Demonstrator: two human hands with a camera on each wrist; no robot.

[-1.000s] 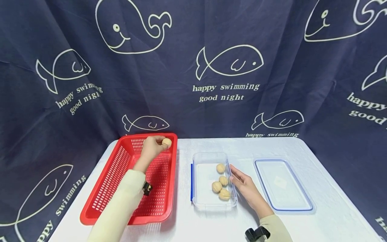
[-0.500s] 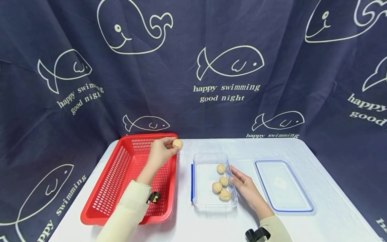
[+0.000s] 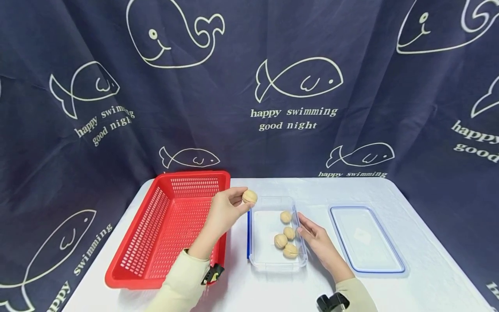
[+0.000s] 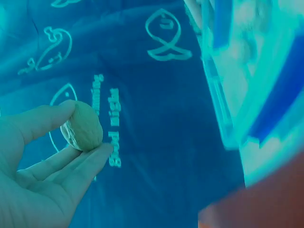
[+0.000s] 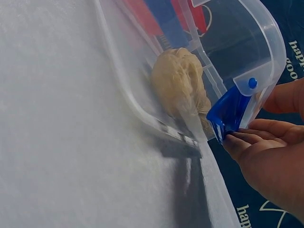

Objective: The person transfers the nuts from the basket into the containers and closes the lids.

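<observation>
A walnut [image 3: 249, 196] is pinched between the thumb and fingers of my left hand [image 3: 224, 212], held over the near-left rim of a clear plastic food container [image 3: 265, 265]. The left wrist view shows the same walnut [image 4: 83, 126] at the fingertips. Several walnuts [image 3: 280, 241] lie inside the container, toward its right side. My right hand [image 3: 317, 242] touches the container's right wall from outside with extended fingers. In the right wrist view, its fingers [image 5: 259, 137] lie at a hanging blue latch [image 5: 230, 111]; part of their contact is hidden.
A red perforated basket [image 3: 113, 268] stands on the left of the white-covered table [image 3: 249, 294]. To the right lies a clear lid [image 3: 368, 247] with a blue seal. Dark blue fabric [image 3: 241, 143] printed with fish hangs behind the table.
My left hand has carried the walnut rightward and slightly lower, from above the red basket to the container's left rim. The right hand and the walnuts in the container have stayed put.
</observation>
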